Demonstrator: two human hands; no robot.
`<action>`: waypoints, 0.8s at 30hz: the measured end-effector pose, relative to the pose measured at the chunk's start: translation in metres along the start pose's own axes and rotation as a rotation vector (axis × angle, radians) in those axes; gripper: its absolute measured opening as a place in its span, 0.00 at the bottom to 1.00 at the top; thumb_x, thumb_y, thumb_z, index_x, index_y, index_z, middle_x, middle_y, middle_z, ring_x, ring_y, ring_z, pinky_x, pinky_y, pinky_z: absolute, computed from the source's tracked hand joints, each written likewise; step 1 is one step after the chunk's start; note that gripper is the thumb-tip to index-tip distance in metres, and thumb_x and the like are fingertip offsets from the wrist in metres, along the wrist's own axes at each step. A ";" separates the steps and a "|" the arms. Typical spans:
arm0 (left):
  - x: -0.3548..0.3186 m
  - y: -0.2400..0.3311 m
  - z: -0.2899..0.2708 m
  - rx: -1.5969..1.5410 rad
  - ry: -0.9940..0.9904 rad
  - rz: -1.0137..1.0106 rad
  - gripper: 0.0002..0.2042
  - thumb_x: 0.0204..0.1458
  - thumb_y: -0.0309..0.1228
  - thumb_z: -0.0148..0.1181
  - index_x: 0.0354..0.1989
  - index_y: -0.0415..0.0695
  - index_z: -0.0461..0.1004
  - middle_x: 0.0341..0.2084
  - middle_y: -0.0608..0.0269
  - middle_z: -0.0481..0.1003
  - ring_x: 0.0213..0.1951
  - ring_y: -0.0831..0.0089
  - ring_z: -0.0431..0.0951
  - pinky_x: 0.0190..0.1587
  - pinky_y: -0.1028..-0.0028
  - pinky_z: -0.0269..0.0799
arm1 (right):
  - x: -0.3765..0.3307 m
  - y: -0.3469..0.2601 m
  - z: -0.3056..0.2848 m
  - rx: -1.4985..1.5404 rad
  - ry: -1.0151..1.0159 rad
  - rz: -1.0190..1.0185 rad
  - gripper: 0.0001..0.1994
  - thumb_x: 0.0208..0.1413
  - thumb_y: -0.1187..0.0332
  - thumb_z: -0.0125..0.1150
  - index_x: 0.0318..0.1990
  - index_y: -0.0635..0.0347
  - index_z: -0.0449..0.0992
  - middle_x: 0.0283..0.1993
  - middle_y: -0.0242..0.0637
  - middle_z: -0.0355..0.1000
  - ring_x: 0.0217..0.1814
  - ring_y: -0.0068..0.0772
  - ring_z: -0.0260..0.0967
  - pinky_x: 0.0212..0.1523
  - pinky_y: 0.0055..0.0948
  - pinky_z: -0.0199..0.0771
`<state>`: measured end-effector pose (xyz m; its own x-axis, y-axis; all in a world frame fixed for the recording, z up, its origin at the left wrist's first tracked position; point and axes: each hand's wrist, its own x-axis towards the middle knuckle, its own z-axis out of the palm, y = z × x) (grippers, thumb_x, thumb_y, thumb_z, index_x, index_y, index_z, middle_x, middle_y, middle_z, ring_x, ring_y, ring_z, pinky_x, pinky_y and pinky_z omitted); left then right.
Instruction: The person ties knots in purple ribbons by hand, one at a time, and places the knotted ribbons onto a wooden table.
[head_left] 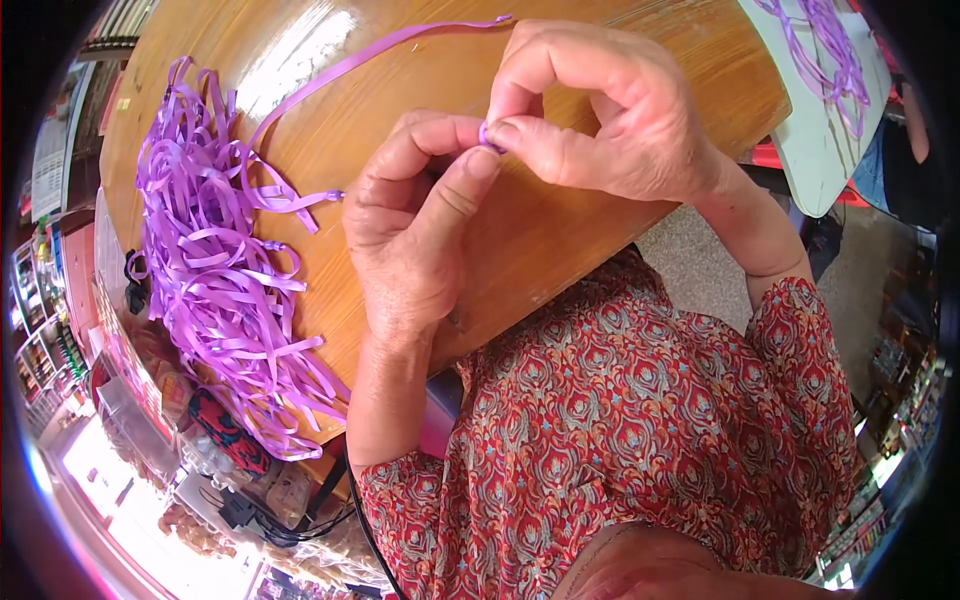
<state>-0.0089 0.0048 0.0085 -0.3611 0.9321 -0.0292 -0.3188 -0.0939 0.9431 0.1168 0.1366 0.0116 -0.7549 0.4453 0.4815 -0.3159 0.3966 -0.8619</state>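
Observation:
Both my hands meet above the wooden table, pinching a small bit of purple ribbon between their fingertips. My left hand has thumb and forefinger pressed together on one side of it. From the other side, thumb and forefinger of my right hand close on the same bit. Whether it is a loop or a knot, I cannot tell, as the fingers cover most of it. A tangled heap of purple ribbons lies to the left of my left hand. One long ribbon strand curves from the heap toward my right hand.
The heap lies on the wooden table, reaching its left edge. At the far right, more purple ribbons hang over a white table, with part of another person beside it. A dark patterned pouch and packed goods sit at the lower left.

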 end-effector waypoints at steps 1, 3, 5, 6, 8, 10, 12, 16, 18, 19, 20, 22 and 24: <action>-0.001 -0.001 0.000 -0.041 0.025 0.003 0.05 0.50 0.18 0.57 0.36 0.37 0.74 0.32 0.69 0.72 0.37 0.82 0.69 0.43 0.83 0.64 | 0.001 -0.003 0.000 -0.065 -0.016 -0.009 0.04 0.47 0.74 0.62 0.28 0.63 0.73 0.28 0.33 0.72 0.32 0.24 0.71 0.35 0.22 0.70; -0.001 -0.002 0.000 -0.081 0.050 0.006 0.05 0.50 0.17 0.57 0.35 0.36 0.74 0.32 0.68 0.72 0.37 0.82 0.69 0.43 0.83 0.64 | 0.001 -0.003 -0.001 -0.129 -0.032 -0.018 0.04 0.48 0.74 0.62 0.29 0.63 0.73 0.28 0.33 0.72 0.33 0.25 0.71 0.36 0.22 0.70; -0.001 0.000 0.000 -0.142 0.057 -0.021 0.05 0.50 0.17 0.57 0.35 0.36 0.74 0.32 0.68 0.72 0.37 0.81 0.69 0.43 0.82 0.64 | -0.001 0.001 -0.002 -0.104 -0.036 -0.050 0.04 0.48 0.74 0.63 0.30 0.63 0.74 0.30 0.33 0.72 0.34 0.26 0.72 0.37 0.22 0.70; -0.001 0.000 0.000 -0.142 0.058 -0.022 0.05 0.50 0.17 0.57 0.35 0.36 0.74 0.32 0.68 0.72 0.37 0.81 0.69 0.43 0.82 0.64 | -0.001 0.001 -0.002 -0.103 -0.036 -0.050 0.04 0.48 0.74 0.63 0.30 0.63 0.74 0.30 0.33 0.72 0.34 0.26 0.72 0.37 0.22 0.70; 0.000 -0.001 0.002 -0.133 0.097 -0.026 0.04 0.50 0.17 0.57 0.34 0.37 0.74 0.32 0.68 0.72 0.37 0.81 0.70 0.43 0.82 0.65 | -0.001 0.001 -0.002 -0.117 -0.046 -0.074 0.04 0.47 0.75 0.64 0.31 0.62 0.75 0.31 0.34 0.72 0.35 0.27 0.72 0.38 0.23 0.70; -0.001 0.000 0.001 -0.125 0.090 -0.027 0.04 0.50 0.17 0.57 0.34 0.36 0.74 0.32 0.67 0.72 0.37 0.81 0.70 0.43 0.82 0.65 | 0.000 0.002 -0.002 -0.120 -0.049 -0.089 0.04 0.47 0.76 0.64 0.31 0.62 0.75 0.31 0.34 0.72 0.35 0.28 0.71 0.37 0.24 0.70; -0.001 0.001 -0.001 -0.119 0.083 -0.028 0.04 0.50 0.17 0.57 0.34 0.36 0.74 0.32 0.67 0.72 0.37 0.81 0.70 0.42 0.82 0.64 | 0.000 0.002 -0.002 -0.123 -0.051 -0.103 0.05 0.46 0.76 0.64 0.31 0.62 0.75 0.31 0.34 0.72 0.35 0.28 0.71 0.37 0.24 0.70; -0.001 0.001 -0.005 -0.076 0.044 -0.027 0.04 0.50 0.17 0.57 0.34 0.36 0.74 0.32 0.68 0.72 0.36 0.81 0.70 0.42 0.83 0.64 | 0.003 0.003 -0.004 -0.114 -0.056 -0.236 0.05 0.45 0.78 0.64 0.31 0.62 0.75 0.30 0.35 0.71 0.34 0.30 0.71 0.36 0.25 0.70; 0.000 0.001 -0.005 -0.067 0.040 -0.037 0.04 0.50 0.17 0.57 0.33 0.36 0.74 0.31 0.68 0.71 0.36 0.81 0.69 0.42 0.83 0.64 | 0.004 0.002 -0.004 -0.106 -0.066 -0.249 0.05 0.44 0.78 0.64 0.30 0.62 0.74 0.29 0.35 0.71 0.33 0.30 0.71 0.35 0.26 0.70; 0.001 0.000 -0.006 -0.083 0.046 -0.078 0.04 0.50 0.18 0.57 0.33 0.36 0.74 0.31 0.68 0.71 0.36 0.81 0.69 0.42 0.83 0.64 | 0.005 0.002 -0.004 -0.123 -0.073 -0.269 0.05 0.44 0.78 0.63 0.30 0.62 0.74 0.28 0.35 0.71 0.32 0.30 0.70 0.35 0.26 0.70; 0.001 -0.001 -0.006 -0.099 0.052 -0.119 0.03 0.50 0.18 0.58 0.33 0.36 0.74 0.31 0.68 0.71 0.36 0.81 0.69 0.42 0.83 0.63 | 0.006 0.002 -0.004 -0.140 -0.080 -0.289 0.05 0.43 0.78 0.63 0.29 0.61 0.74 0.28 0.34 0.71 0.32 0.30 0.70 0.35 0.26 0.70; 0.001 0.000 -0.004 -0.116 0.060 -0.129 0.04 0.50 0.19 0.57 0.34 0.36 0.74 0.31 0.68 0.71 0.36 0.81 0.69 0.43 0.83 0.63 | 0.003 -0.002 -0.003 -0.149 -0.087 -0.182 0.04 0.44 0.77 0.63 0.29 0.61 0.74 0.27 0.33 0.71 0.31 0.28 0.70 0.34 0.25 0.70; 0.001 0.001 -0.002 -0.132 0.067 -0.137 0.04 0.50 0.19 0.57 0.34 0.36 0.74 0.31 0.68 0.71 0.36 0.81 0.69 0.43 0.83 0.63 | 0.001 -0.004 -0.001 -0.157 -0.094 -0.078 0.04 0.44 0.76 0.62 0.28 0.61 0.74 0.26 0.32 0.71 0.30 0.26 0.70 0.34 0.24 0.70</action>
<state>-0.0111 0.0047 0.0086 -0.3624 0.9144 -0.1804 -0.4795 -0.0170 0.8774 0.1178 0.1366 0.0162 -0.7845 0.3343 0.5223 -0.2875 0.5502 -0.7840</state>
